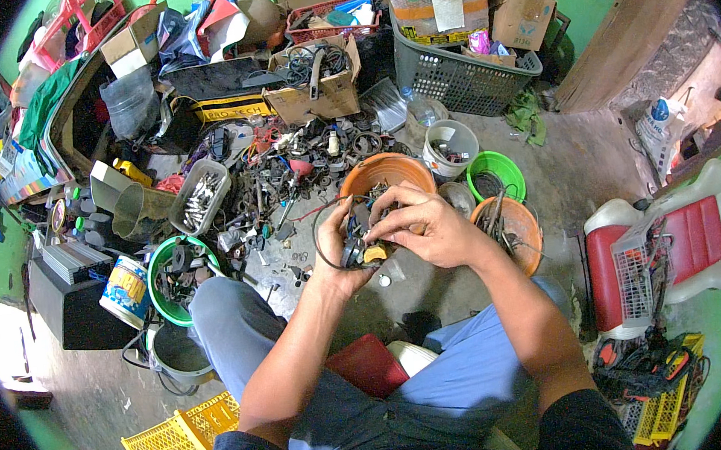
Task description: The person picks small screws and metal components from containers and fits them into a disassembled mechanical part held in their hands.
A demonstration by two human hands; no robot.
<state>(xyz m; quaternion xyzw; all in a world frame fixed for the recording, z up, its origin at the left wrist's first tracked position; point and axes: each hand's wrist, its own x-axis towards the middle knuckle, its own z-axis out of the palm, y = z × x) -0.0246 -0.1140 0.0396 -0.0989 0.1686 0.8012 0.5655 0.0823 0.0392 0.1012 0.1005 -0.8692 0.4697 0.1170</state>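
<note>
Both hands are meeting just above the centre of the view, over a concrete floor (579, 172) littered with scrap parts. The left hand (338, 248) is cupping a small dark part with a yellow piece (369, 254) from below, its grip closing around it, while a thin black wire loop (320, 228) is curving out from the part past the wrist toward nine o'clock. The right hand (425, 228) is lying over the same part from three o'clock, its fingers (390, 214) bending down onto it in a narrow pinching grip.

Directly beyond the hands, at twelve o'clock, an orange bowl (386, 171) is sitting on the floor. At about two o'clock from the hands a white bucket (449, 144) and a bright green bowl (498, 174) are standing close together, and a second orange bowl (515, 224) holding tangled wires is lying just beside the right wrist at three o'clock. At nine o'clock a green bowl of dark round parts (178, 275) is resting near the person's left knee, with a clear tray of metal bolts (200, 200) further out at ten o'clock. A grey laundry basket (459, 75) is standing far off at one o'clock, and a yellow crate (177, 434) is lying at seven o'clock.
</note>
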